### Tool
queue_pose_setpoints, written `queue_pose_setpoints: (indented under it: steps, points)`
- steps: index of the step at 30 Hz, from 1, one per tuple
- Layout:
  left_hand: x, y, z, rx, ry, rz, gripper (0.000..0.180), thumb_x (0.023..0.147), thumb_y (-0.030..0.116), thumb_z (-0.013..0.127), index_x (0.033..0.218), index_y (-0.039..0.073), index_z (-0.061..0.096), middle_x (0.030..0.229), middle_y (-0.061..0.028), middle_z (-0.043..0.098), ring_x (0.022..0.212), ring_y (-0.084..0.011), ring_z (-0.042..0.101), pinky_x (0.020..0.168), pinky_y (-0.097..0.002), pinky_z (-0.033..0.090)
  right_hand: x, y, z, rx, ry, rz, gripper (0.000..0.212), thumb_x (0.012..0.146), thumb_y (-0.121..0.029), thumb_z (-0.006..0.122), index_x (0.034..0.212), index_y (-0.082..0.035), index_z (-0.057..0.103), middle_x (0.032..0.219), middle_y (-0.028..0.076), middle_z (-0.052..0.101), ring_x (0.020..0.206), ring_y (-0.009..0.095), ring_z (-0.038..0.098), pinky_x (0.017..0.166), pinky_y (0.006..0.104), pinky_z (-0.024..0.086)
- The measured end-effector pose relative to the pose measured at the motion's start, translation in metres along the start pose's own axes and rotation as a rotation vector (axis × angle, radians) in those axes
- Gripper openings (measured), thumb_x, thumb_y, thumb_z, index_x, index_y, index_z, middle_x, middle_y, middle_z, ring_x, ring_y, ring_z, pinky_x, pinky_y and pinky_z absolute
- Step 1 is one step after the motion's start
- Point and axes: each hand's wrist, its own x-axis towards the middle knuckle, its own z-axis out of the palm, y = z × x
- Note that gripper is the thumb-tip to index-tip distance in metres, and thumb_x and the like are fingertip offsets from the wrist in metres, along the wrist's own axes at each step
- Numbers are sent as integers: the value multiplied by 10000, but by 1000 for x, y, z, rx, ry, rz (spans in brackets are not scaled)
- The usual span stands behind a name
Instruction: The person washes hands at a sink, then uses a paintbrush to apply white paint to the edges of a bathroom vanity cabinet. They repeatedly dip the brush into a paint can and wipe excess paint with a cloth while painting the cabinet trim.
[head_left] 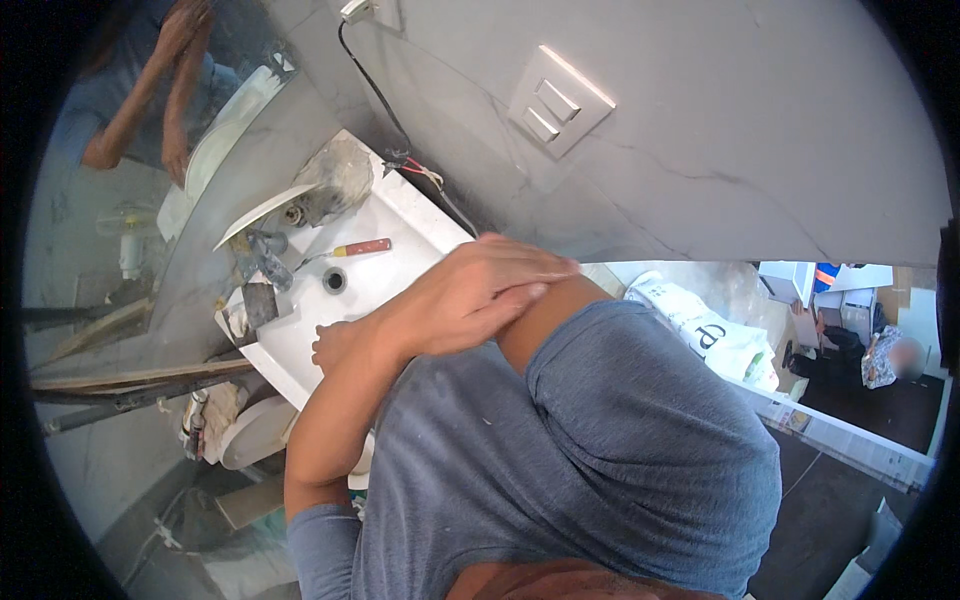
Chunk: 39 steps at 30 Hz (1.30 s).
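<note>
My left hand (490, 290) lies across my bare right arm just below the grey sleeve, its fingers stretched out over the skin and holding no object. Behind my left forearm, my right hand (335, 345) shows only in part, over the edge of a white washbasin (410, 210). Its visible fingers look loosely bent, with nothing seen in them. In the basin, near the drain hole (334, 281), rests a thin-bladed tool with a red-brown handle (362, 248). A curved white piece (265, 215), a grey-smeared sheet (340, 175) and crumpled grey scraps (268, 265) lie at its left side.
A mirror (110, 230) at left reflects my arms. The grey marbled wall ahead has a switch plate (562, 102) and a black cable (370, 75) ending in exposed wires (425, 170). At right are a white printed bag (700, 325) and a ledge (850, 440). A toilet (255, 435) stands lower left.
</note>
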Motion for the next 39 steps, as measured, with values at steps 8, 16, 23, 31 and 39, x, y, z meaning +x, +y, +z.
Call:
queue_pose_setpoints:
  steps: [8, 16, 23, 31, 39]
  points:
    - [-21, -23, -20, -16, -17, -62, 334, 989, 246, 540, 1184, 38, 713, 1210, -145, 708, 1107, -328, 682, 959, -395, 532, -1, -1, 0, 13, -67, -16, 152, 792, -88, 644, 892, -86, 759, 1034, 177, 692, 996, 324, 666, 844, 492, 499]
    - [-210, -145, -36, 616, -77, -799, 388, 976, 192, 566, 1357, 130, 604, 1368, -158, 590, 1247, -327, 570, 1114, -477, 379, -57, 5, 5, 89, -40, 10, 113, 797, -79, 648, 872, -79, 733, 925, 180, 708, 856, 355, 699, 732, 479, 549]
    - [-239, -164, -15, 1034, -52, -758, 593, 987, 172, 495, 1556, 98, 343, 1636, -178, 265, 1498, -317, 302, 1224, -543, 213, -120, 48, -17, 463, 703, 582, 285, 940, -112, 568, 1183, -30, 692, 1178, 194, 679, 1052, 365, 672, 933, 454, 533]
    - [-231, -161, -2, 967, 124, -703, 616, 936, 204, 519, 1522, 61, 392, 1603, -186, 332, 1507, -314, 280, 1234, -585, 157, -100, 36, -37, 473, 748, 214, 523, 1056, -392, 445, 1501, -119, 469, 1528, 111, 476, 1465, 302, 349, 1196, 578, 176]
    - [-265, -107, 43, 860, 363, -911, 560, 851, 28, 603, 1395, 159, 583, 1492, -52, 530, 1318, -285, 545, 1142, -517, 375, -65, 89, -18, 736, 679, 534, 335, 1023, -141, 464, 1266, -75, 684, 1369, 140, 623, 1241, 332, 600, 1059, 413, 449]
